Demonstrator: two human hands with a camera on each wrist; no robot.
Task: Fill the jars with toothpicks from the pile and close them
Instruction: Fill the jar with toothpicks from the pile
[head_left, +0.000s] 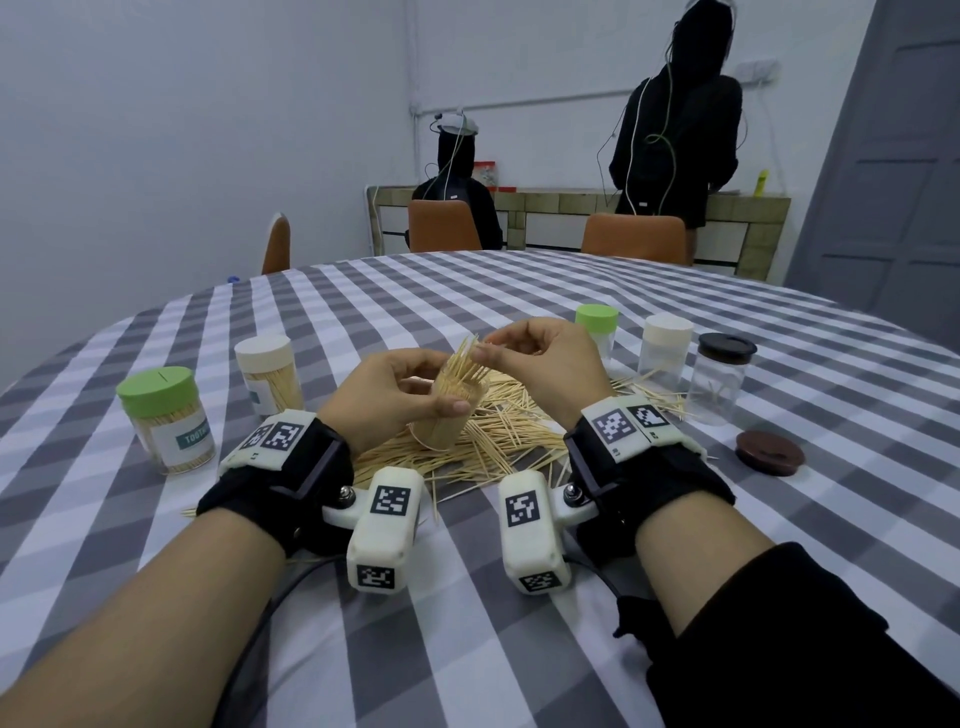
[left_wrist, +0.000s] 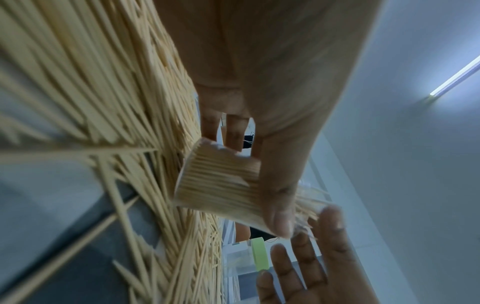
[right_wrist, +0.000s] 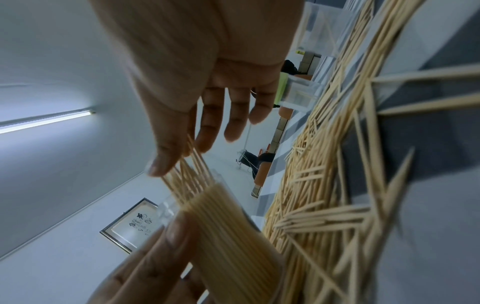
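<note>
Head view: left hand (head_left: 384, 397) gripping full clear jar (head_left: 447, 410) above toothpick pile (head_left: 498, 436); right hand (head_left: 545, 358) pinching sticking-out toothpicks (head_left: 470, 358). Best pushed down gently, all lined up.

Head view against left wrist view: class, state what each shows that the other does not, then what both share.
Only the head view shows the two filled, capped jars at the left, green-lidded and cream-lidded, the brown lid lying loose on the cloth, and the dark-lidded jar.

Only the left wrist view shows the ceiling light and the packed toothpicks side-on through the jar wall.

Both show the left hand with its grip round the open jar, the right hand at its mouth, and the loose pile.
</note>
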